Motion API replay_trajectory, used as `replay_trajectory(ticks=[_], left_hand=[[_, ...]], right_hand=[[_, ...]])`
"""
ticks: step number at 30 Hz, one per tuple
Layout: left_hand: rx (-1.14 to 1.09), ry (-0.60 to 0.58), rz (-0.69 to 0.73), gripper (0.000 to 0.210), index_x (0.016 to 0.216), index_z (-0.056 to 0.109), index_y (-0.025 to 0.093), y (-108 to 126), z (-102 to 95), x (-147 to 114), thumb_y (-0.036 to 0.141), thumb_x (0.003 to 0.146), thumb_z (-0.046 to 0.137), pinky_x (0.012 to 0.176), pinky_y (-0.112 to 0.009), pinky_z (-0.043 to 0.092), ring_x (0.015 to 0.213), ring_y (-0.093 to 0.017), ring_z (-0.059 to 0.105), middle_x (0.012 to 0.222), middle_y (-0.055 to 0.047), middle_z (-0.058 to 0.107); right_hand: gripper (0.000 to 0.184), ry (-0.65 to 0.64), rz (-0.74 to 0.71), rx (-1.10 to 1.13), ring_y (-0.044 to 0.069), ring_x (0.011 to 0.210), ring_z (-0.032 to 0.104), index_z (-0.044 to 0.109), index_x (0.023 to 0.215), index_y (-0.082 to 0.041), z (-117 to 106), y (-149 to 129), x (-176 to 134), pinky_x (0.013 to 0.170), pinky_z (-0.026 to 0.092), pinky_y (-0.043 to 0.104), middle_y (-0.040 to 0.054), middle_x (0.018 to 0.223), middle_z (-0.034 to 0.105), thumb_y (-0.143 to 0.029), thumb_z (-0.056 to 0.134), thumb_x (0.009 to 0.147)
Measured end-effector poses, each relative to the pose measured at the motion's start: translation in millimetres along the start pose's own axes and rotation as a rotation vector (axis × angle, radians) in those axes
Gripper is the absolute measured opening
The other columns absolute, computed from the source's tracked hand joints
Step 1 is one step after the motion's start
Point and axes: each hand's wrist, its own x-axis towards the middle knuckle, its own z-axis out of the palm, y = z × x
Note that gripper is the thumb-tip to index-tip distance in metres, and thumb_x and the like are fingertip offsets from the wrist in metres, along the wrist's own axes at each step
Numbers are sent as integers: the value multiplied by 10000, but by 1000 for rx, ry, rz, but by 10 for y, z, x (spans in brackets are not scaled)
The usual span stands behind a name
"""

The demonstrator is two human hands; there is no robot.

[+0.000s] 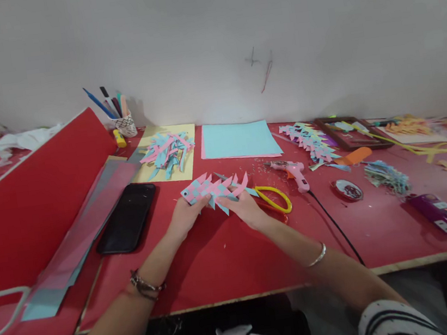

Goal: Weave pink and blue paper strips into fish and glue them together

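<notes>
A woven paper fish [201, 188] in pink and light blue, with a small eye at its left end, is held just above the red table. My left hand [188, 214] grips it near the head, thumb on top. Toward the tail, my right hand [246, 208] has its fingers closed on the folded strips. Scissors with yellow and red handles [279, 196] lie just right of my right hand, their blades partly behind the fish. A pink glue gun [292, 171] rests farther right, its black cord running to the table's front edge.
At left are a black phone [128, 218], long paper sheets [86, 224] and a red upright panel [38, 197]. Behind lie cut strips [167, 152], blue sheets [240, 139] and a pen cup [125, 125]. A small dish [347, 190] and purple power strip [439, 213] are at right.
</notes>
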Motion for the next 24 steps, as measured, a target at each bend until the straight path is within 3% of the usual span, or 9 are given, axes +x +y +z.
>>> replay_trajectory(ticks=[8,15,24], left_hand=[[14,-2,32,303,713,665,174,-11,-17,7,408,529,723,669,-294,483,721,-202,625,744,-39,704],[63,-15,48,306,585,630,167,-26,-27,31,464,548,691,591,-264,463,608,-173,596,610,-29,664],[119,18,155,241,509,595,191,-3,-4,31,408,593,656,587,-263,450,559,-161,570,539,-1,636]], right_hand=[[189,-60,-15,-40,180,822,619,650,815,-224,-32,45,57,824,458,365,-5,830,680,-274,657,633],[191,-98,-23,-23,182,841,618,658,817,-238,-64,76,72,823,469,367,-1,833,682,-305,663,638],[239,-141,-8,-46,187,808,613,657,834,-214,-70,114,92,784,469,354,10,815,679,-373,638,657]])
